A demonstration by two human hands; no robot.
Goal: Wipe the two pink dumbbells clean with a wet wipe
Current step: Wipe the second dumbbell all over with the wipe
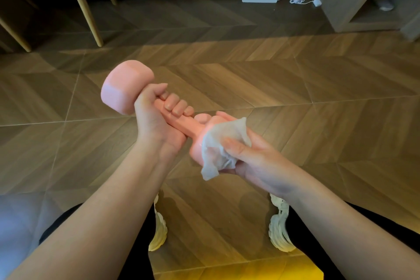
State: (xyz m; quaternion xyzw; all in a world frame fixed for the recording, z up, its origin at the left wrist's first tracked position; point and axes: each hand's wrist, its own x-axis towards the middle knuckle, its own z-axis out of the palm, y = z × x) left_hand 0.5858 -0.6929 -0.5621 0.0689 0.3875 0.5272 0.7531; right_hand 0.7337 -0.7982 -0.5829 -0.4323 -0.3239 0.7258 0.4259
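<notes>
gripping pink dumbbell — wet wipe on end

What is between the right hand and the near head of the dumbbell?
The wipe. In the head view it lies crumpled over the near head of the dumbbell, under the thumb of the right hand.
</notes>
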